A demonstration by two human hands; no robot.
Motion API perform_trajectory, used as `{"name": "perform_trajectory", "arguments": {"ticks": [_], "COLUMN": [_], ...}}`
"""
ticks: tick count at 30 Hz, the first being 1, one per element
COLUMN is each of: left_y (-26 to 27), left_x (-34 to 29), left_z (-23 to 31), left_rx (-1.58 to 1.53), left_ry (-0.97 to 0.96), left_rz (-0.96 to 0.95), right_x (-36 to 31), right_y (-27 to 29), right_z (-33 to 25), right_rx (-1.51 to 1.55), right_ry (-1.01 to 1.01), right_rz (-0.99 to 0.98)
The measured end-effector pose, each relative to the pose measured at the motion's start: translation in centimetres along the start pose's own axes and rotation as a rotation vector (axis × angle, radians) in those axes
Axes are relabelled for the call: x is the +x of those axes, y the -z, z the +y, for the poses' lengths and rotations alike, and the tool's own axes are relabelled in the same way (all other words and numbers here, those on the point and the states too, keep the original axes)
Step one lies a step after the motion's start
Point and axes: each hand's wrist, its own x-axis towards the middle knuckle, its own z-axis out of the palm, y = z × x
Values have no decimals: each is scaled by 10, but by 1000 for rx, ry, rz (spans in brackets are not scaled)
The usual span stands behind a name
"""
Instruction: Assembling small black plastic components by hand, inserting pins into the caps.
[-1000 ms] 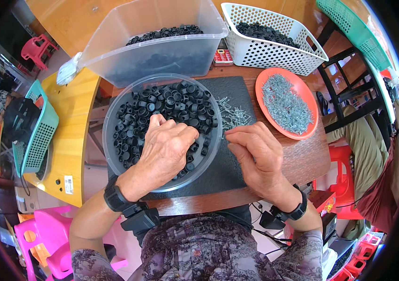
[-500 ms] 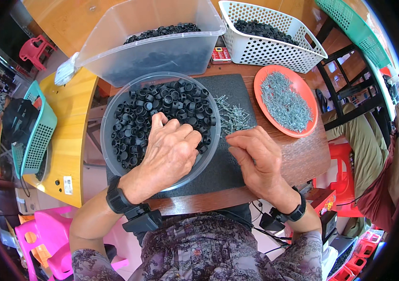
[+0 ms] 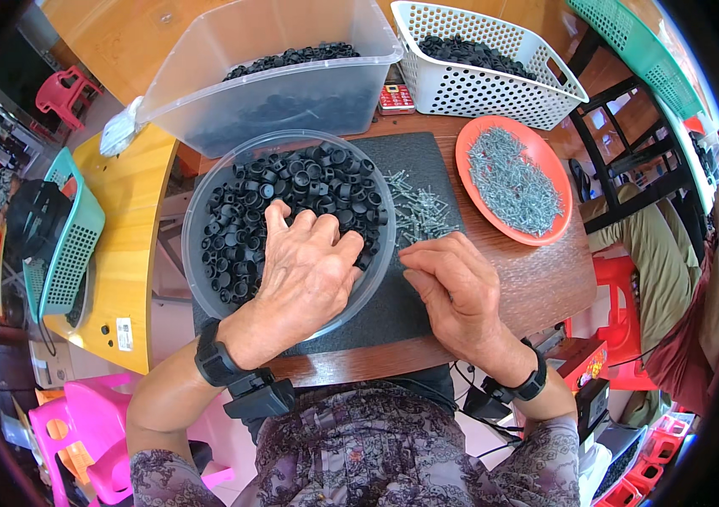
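A round clear tub stands in front of me, heaped with small black plastic caps. My left hand is down in the tub on the caps, its fingers bent; the fingertips and anything they grip are mostly hidden. Just right of the tub's rim, my right hand hovers over the dark mat with thumb and forefinger drawn together. What lies in that pinch is too small or hidden to make out. A loose pile of silvery screws lies on the mat, just beyond the right fingertips.
An orange-red plate of screws sits to the right. At the back stand a large clear bin and a white perforated basket, both holding black parts. Left is a yellow table with a green basket. Someone sits at the right.
My left hand has shifted slightly within the tub, its fingers a little more spread. My right hand has edged left toward the tub's rim, still pinched.
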Motion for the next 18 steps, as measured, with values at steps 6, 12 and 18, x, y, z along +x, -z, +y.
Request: {"name": "perform_trajectory", "arguments": {"ticks": [6, 12, 18], "left_y": [-1, 10, 31], "left_x": [-1, -2, -14], "left_z": [-1, -3, 9], "left_rx": [35, -74, -622], "left_ry": [-34, -53, 233], "left_rz": [-20, 140, 97], "right_x": [-3, -5, -1], "right_y": [2, 5, -2], "right_z": [0, 0, -14], "right_rx": [-8, -6, 128], "right_ry": [5, -4, -103], "right_rz": [-2, 6, 33]}}
